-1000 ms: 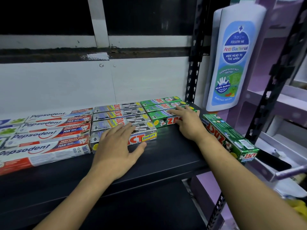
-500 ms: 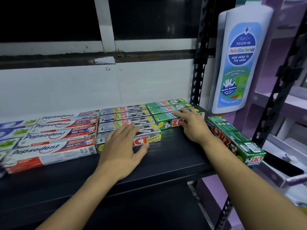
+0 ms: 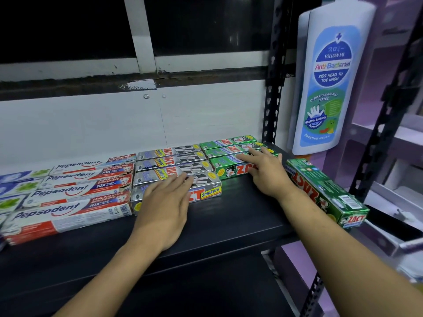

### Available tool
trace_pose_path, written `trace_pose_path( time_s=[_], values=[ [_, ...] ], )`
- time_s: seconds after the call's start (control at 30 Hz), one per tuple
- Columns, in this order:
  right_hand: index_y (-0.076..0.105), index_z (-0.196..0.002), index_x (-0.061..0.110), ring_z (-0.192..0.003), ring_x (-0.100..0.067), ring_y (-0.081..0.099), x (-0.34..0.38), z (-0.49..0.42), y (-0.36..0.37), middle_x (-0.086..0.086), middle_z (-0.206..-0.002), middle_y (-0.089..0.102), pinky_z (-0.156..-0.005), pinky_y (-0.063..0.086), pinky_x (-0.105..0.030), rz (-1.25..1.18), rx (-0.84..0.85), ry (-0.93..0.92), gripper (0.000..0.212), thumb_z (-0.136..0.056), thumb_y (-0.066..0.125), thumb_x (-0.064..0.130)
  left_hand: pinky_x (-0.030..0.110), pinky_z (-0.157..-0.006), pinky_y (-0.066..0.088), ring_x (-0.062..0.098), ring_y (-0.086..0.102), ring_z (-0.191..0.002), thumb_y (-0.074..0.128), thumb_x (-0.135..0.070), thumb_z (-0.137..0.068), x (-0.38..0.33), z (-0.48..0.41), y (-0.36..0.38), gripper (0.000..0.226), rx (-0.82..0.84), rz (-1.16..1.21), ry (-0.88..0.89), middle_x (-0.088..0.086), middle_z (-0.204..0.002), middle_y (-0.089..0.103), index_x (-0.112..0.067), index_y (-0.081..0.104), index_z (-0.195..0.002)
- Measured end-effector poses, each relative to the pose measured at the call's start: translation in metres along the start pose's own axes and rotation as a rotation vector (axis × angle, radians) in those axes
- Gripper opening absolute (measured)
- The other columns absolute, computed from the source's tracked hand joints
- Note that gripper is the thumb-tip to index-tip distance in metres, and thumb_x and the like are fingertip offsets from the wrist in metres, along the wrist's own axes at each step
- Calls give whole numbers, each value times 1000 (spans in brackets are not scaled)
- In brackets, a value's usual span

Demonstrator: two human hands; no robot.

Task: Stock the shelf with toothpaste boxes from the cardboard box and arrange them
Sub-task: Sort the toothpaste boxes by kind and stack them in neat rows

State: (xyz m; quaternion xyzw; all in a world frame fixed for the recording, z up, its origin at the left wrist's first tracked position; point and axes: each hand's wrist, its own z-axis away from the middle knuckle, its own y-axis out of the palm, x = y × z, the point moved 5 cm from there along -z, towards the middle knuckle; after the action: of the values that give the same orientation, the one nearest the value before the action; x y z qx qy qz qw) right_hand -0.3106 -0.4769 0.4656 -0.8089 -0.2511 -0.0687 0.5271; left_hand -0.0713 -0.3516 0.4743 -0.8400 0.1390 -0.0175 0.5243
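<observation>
Toothpaste boxes lie in rows on a black shelf [image 3: 229,216]. White and red Pepsodent boxes [image 3: 68,209] fill the left. Silver Zact Smokers boxes [image 3: 174,161] lie in the middle, green Zact boxes [image 3: 229,145] at the back right. My left hand [image 3: 164,207] lies flat with straight fingers on the front silver box [image 3: 206,193]. My right hand [image 3: 263,170] presses its straight fingers on the front green box [image 3: 229,170]. One more green Zact box [image 3: 325,191] lies askew at the shelf's right edge, beside my right forearm. The cardboard box is out of view.
A black perforated upright [image 3: 274,72] stands at the shelf's back right corner. A big bottle-shaped Anti-Bacterial wash sign [image 3: 329,83] hangs to its right. Purple shelving [image 3: 389,138] lies further right behind another black upright [image 3: 386,115]. A white wall panel backs the shelf.
Both hands stay flat on the boxes; the left has slid slightly forward over the silver box. The view has shifted a little to the left.
</observation>
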Motion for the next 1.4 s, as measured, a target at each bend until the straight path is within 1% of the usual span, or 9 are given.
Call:
trace_pose_path(
  time_s=[0.2,0.33,0.63,0.8,1.0,1.13,1.27,1.33,1.4],
  values=[
    [50,-137,47,-149,-29,14,-1,0,1,5,-158,32,-112,-2,-68,-1,-3,3,53,-98,51,11,24,-112,10,11,31,-145,28,-34,-104,1,0,1,46,3,20,5,-12,-153,39,-30,44,-147],
    [49,-137,47,-149,-29,13,0,0,0,5,-158,32,-113,-2,-68,-8,-2,-2,54,-98,51,10,27,-115,10,9,23,-148,34,-31,-106,0,-1,1,44,32,20,-16,-13,-157,32,-32,37,-150],
    [48,-138,47,-149,-27,13,3,1,-2,6,-158,30,-113,0,-67,23,-3,2,53,-99,50,11,26,-117,7,6,14,-149,27,-35,-107,-1,-3,-1,47,46,-4,-45,-17,-160,21,-36,26,-153],
    [47,-140,46,-149,-28,13,4,4,-3,5,-158,31,-113,1,-66,31,1,6,53,-99,49,12,28,-118,7,6,13,-150,28,-36,-106,-1,-3,-2,47,45,28,-49,-17,-160,22,-36,28,-153],
    [42,-146,37,-148,-30,15,17,14,-10,-2,-157,34,-119,7,-56,25,-46,-34,54,-98,51,16,29,-118,10,9,22,-147,33,-36,-105,-2,0,-4,45,16,51,-51,-14,-157,31,-34,36,-150],
    [42,-146,35,-148,-30,18,27,35,-23,-1,-156,35,-120,20,-48,-2,-71,3,52,-97,57,26,30,-118,9,8,19,-148,31,-39,-105,-2,1,-4,46,22,41,-42,-14,-159,28,-34,34,-151],
    [54,-139,28,-138,-33,37,35,60,-55,-2,-148,48,-109,39,-47,62,-125,31,49,-91,63,28,33,-119,11,11,20,-149,32,-44,-104,-3,1,-3,49,27,36,-32,-12,-159,30,-32,36,-151],
    [62,-130,25,-120,-31,54,37,74,-77,0,-133,60,-93,51,-44,130,-233,37,43,-88,63,24,34,-119,11,12,19,-149,32,-47,-103,-2,2,-2,50,38,26,-34,-11,-159,29,-32,35,-151],
    [64,-125,26,-107,-33,60,29,87,-94,0,-122,66,-79,55,-42,212,-268,139,41,-85,62,23,35,-119,10,11,18,-149,31,-49,-102,-1,1,-2,52,45,7,-36,-12,-160,27,-34,32,-151]
  ],
)
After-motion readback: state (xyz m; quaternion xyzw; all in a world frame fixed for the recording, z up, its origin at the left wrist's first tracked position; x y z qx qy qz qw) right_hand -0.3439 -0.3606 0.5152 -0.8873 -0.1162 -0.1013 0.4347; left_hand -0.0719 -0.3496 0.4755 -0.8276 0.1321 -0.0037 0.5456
